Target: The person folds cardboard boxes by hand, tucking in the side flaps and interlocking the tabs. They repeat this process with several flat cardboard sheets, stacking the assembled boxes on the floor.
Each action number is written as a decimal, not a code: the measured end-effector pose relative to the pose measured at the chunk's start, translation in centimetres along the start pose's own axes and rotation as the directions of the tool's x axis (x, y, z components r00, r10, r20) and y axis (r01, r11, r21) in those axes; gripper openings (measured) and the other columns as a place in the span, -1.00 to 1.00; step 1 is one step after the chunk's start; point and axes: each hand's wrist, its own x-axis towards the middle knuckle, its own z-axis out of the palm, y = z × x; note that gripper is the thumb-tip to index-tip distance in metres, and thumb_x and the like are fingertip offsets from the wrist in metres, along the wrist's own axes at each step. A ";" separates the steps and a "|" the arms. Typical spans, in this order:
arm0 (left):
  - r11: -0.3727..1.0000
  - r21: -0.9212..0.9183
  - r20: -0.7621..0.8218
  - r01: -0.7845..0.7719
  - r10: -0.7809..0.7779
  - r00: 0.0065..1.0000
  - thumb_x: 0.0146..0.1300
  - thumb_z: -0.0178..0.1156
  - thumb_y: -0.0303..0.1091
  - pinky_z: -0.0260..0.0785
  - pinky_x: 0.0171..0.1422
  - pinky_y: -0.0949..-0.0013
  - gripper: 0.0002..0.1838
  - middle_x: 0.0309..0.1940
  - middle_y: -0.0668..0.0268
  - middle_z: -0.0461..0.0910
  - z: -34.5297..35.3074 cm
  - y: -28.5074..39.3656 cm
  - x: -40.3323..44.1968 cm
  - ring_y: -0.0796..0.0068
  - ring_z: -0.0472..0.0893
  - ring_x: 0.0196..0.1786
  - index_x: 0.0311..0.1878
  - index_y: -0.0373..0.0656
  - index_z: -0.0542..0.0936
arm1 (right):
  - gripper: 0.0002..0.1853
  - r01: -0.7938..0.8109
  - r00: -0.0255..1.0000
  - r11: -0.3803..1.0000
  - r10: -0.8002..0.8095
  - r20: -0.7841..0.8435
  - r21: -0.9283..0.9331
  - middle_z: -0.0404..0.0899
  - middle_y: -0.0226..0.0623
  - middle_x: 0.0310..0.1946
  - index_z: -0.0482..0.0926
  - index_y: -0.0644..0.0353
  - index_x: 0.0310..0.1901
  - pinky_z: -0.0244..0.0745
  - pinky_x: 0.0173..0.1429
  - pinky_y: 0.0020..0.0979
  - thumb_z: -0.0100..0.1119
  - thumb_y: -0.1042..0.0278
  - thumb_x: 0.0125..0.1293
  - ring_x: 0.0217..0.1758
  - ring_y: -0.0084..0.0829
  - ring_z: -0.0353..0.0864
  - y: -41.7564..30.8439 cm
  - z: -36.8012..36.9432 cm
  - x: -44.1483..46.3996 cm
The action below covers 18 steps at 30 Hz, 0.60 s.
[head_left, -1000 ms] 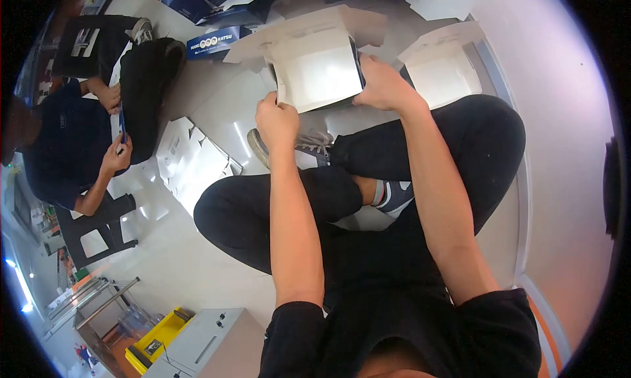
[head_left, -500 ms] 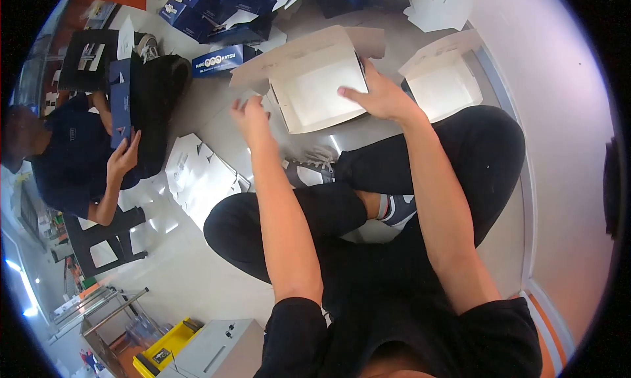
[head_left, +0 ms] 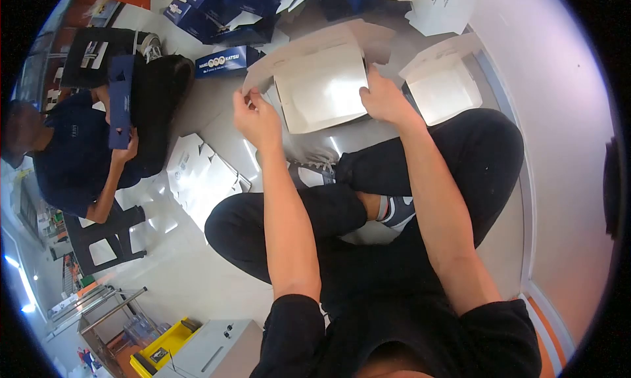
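An open paper box (head_left: 322,89), white inside with its lid flaps raised, rests in front of my crossed legs. My left hand (head_left: 257,118) is closed at the left corner of the lid, its fingertips pinching the flap edge. At the box's right wall my right hand (head_left: 388,98) is closed on the edge, thumb towards the inside. A second open box (head_left: 447,85) stands to the right. Left of my knee lie flat white box sheets (head_left: 200,177) in a loose pile. Beyond my left hand is a blue printed box (head_left: 221,62).
A co-worker (head_left: 82,138) sits at the left holding a blue folded card piece (head_left: 121,102). Several blue boxes (head_left: 223,10) are heaped at the top. A wall (head_left: 559,115) runs along the right. A grey cabinet (head_left: 217,345) and yellow tray (head_left: 164,345) stand at the lower left.
My left hand has let go of the box's left wall and moved up to the lid flap. The right thumb has shifted from inside the box towards its right edge.
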 end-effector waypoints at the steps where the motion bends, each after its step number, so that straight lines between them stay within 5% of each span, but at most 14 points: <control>1: 0.995 -0.086 -0.005 -0.047 0.047 0.999 0.34 0.18 -0.38 0.48 -0.12 0.27 -0.78 -0.26 0.06 0.68 0.0 0.6 0.1 0.16 0.68 -0.21 -0.05 -0.31 0.57 | -0.30 0.015 1.000 1.000 -0.015 -0.014 -0.002 0.44 0.44 0.13 0.05 0.38 0.46 0.30 0.36 -0.01 -0.08 0.36 0.29 0.23 0.31 0.44 0.2 0.0 0.2; 5: 0.995 -0.058 0.002 -0.081 0.082 0.997 0.34 0.14 -0.41 0.47 -0.08 0.23 -0.79 -0.20 0.03 0.67 0.1 0.4 0.1 0.13 0.68 -0.15 -0.04 -0.31 0.57 | -0.29 -0.026 1.000 0.999 0.026 -0.009 0.025 0.48 0.47 0.07 0.06 0.38 0.45 0.32 0.34 0.01 -0.11 0.39 0.24 0.19 0.32 0.47 -0.3 -0.2 0.1; 7: 0.969 0.240 0.054 -0.055 0.043 0.998 0.31 0.12 -0.49 0.47 0.00 0.21 -0.74 -0.11 -0.01 0.65 0.1 -1.0 0.2 0.12 0.66 -0.07 0.05 -0.29 0.54 | -0.30 0.017 0.999 1.000 -0.017 0.032 0.011 0.50 0.51 -0.01 0.06 0.59 0.37 0.40 0.27 -0.01 -0.05 0.42 0.22 0.12 0.27 0.53 -0.7 -0.4 -0.4; 8: 0.969 0.241 0.054 -0.057 0.046 0.998 0.31 0.12 -0.49 0.47 0.00 0.21 -0.74 -0.11 -0.01 0.65 0.4 -1.6 0.1 0.12 0.66 -0.07 0.05 -0.29 0.54 | -0.30 0.018 0.999 1.000 -0.019 0.030 0.013 0.50 0.51 -0.01 0.06 0.59 0.37 0.40 0.27 -0.01 -0.05 0.42 0.22 0.12 0.27 0.53 -0.8 -0.4 -0.5; 10: 0.999 -0.043 0.031 -0.007 0.009 0.999 0.32 0.09 -0.52 0.44 0.11 0.22 -0.59 -0.01 -0.03 0.62 1.2 -2.1 -0.2 0.13 0.63 0.02 0.23 -0.33 0.46 | -0.34 0.042 0.999 0.999 -0.041 -0.027 0.033 0.51 0.49 -0.03 0.11 0.59 0.34 0.41 0.25 0.01 -0.05 0.42 0.23 0.10 0.27 0.54 -0.8 -0.2 -0.6; 14: 0.990 0.093 -0.105 0.108 -0.099 0.990 0.38 0.09 -0.41 0.39 0.19 0.23 -0.46 0.06 -0.02 0.61 3.0 -3.8 -1.2 0.16 0.61 0.06 0.38 -0.38 0.31 | -0.44 -0.014 0.999 1.000 0.014 -0.037 -0.015 0.54 0.45 -0.07 0.22 0.58 0.23 0.42 0.23 0.04 -0.06 0.42 0.23 0.07 0.28 0.55 -0.5 0.1 -0.3; 16: 0.909 -0.085 0.325 0.408 -0.362 0.874 0.43 0.07 -0.26 0.37 0.21 0.26 -0.45 0.09 0.02 0.61 1.8 -3.6 -0.7 0.21 0.60 0.09 0.36 -0.45 0.34 | -0.53 -0.035 0.998 0.999 0.035 -0.043 0.001 0.55 0.44 -0.10 0.30 0.55 0.12 0.42 0.20 0.07 -0.05 0.39 0.25 0.05 0.29 0.56 -0.7 -0.1 -0.4; 18: 0.894 -0.107 0.421 0.435 -0.356 0.834 0.44 0.07 -0.22 0.36 0.21 0.28 -0.47 0.09 0.03 0.62 0.8 -1.3 -1.1 0.24 0.59 0.10 0.30 -0.44 0.41 | -0.55 -0.041 0.998 0.999 0.042 -0.055 0.012 0.56 0.44 -0.11 0.32 0.55 0.10 0.41 0.20 0.07 -0.06 0.38 0.26 0.04 0.29 0.57 -0.9 -0.5 -0.4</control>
